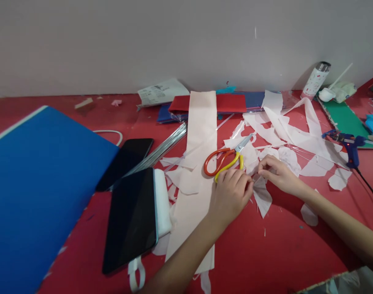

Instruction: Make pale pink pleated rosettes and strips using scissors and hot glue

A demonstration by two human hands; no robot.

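You're working just right of the frame's middle, both hands close together over the red table [250,253]. Your left hand [231,194] is palm down, its fingers curled in; your right hand [276,175] comes in from the right, thumb and forefinger drawn nearly together. Whether either has a firm grip, I can't tell: the tips are too small and partly hidden. And there's the piece, a pale pink, fan-shaped scrap of thin sheet [262,198], its narrow end up by your fingers, its wide end hanging below, right of centre.

Progress, then! Plenty of cutting looks done: rounded pale petal-like pieces [289,160] lie just beyond your right hand, and long curling pale offcuts [296,134] spread towards the upper right. The scissors with red and yellow handles [237,152] are down, your left hand right at the yellow loop. Left over, it seems, is a long pale pink strip [192,212] running down the middle. The blue glue gun [351,150] shows a red light at far right, out of your hands, and I see no finished piece anywhere.
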